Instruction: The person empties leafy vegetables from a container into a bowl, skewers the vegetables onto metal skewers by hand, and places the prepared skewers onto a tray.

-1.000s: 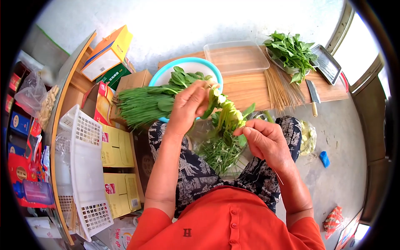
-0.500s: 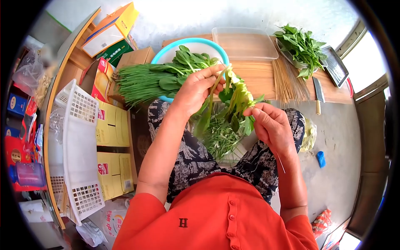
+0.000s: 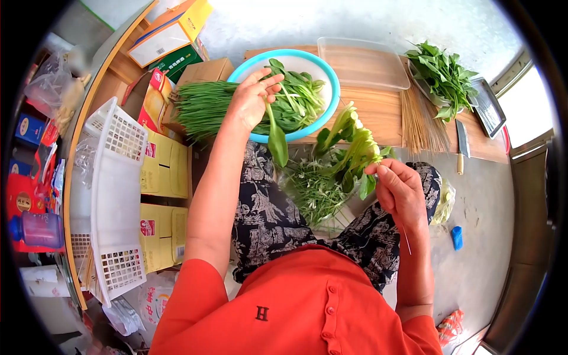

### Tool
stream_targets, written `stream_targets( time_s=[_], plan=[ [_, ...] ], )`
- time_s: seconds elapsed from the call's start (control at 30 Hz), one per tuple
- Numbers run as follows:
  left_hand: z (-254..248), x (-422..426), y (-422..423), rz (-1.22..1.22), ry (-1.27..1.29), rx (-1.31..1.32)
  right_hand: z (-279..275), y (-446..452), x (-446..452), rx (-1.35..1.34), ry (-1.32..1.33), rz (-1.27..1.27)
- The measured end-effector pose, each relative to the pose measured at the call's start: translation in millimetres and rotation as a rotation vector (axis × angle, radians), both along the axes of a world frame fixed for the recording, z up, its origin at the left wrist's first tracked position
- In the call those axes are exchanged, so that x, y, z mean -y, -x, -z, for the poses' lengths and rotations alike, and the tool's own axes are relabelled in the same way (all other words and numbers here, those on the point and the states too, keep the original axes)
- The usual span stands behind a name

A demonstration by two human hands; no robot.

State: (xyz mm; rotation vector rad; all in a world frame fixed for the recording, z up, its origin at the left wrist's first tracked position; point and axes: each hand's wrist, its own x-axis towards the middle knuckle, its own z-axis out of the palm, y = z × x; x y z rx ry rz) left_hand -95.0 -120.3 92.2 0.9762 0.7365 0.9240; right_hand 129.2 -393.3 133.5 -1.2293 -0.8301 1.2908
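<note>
My left hand (image 3: 251,103) is over the basin, fingers loosely curled, with a leafy green stalk (image 3: 276,142) hanging from it. Its fingertips are near the leafy greens (image 3: 299,97) in the blue-rimmed basin (image 3: 335,77). My right hand (image 3: 399,183) pinches a thin skewer (image 3: 406,241), whose lower end sticks out below the palm. Threaded along its upper part is a row of pale green stalks (image 3: 361,142) with dark leaves dangling. How the left fingers grip the stalk is partly hidden.
Long thin green stems (image 3: 207,106) lie across the basin's left side. Loose skewers (image 3: 420,124), a clear tray (image 3: 361,65), a heap of leaves (image 3: 441,77) and a knife (image 3: 461,145) are on the wooden board. Cut greens (image 3: 316,189) sit between the knees. A white crate (image 3: 115,207) stands left.
My left hand has moved away from the skewered greens, up and left to the basin, with the leafy stalk hanging from it. My right hand still holds the skewer, slightly lower in view.
</note>
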Motion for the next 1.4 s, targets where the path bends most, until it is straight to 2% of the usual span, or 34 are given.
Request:
stream_targets(
  time_s=[0.07,0.23,0.37,0.43,0.53,0.6,0.63,0.7,0.8,0.93,1.03,1.1,1.23,1.37,1.4],
  plan=[
    [4,-5,2,0.001,0.036,0.104,4,-2,1,-0.002,-0.002,0.006],
    [19,-14,2,-0.028,0.067,0.155,5,-6,2,-0.009,-0.001,0.027],
    [27,-41,-5,0.13,-0.038,0.048,5,-9,4,0.034,0.039,0.019],
    [27,-47,-13,0.167,-0.08,-0.116,6,-9,4,0.032,0.028,0.018],
    [25,-47,-23,0.176,-0.037,-0.2,8,-11,3,0.022,0.02,0.046],
    [25,-43,-26,0.206,-0.009,-0.105,11,-12,2,-0.021,0.014,0.065],
    [22,-36,-28,0.227,0.023,-0.008,13,-12,2,-0.021,0.019,0.075],
    [6,-8,-36,0.255,0.029,0.028,19,-11,-3,-0.073,-0.016,0.121],
    [-26,46,-54,0.252,-0.1,-0.041,25,-12,-11,-0.037,-0.054,0.176],
    [-47,90,-74,0.363,-0.258,0.028,40,-9,-26,0.011,-0.262,0.25],
    [-54,116,-89,0.453,-0.238,0.085,41,-3,-32,0.002,-0.405,0.282],
    [-58,129,-96,0.457,-0.22,0.085,36,0,-30,-0.073,-0.429,0.283],
    [-56,144,-103,0.488,-0.183,0.149,30,3,-26,-0.052,-0.425,0.26],
    [-56,143,-100,0.497,-0.267,0.16,32,3,-24,-0.063,-0.445,0.271],
    [-59,144,-97,0.454,-0.406,0.004,34,1,-23,-0.022,-0.412,0.287]
  ],
)
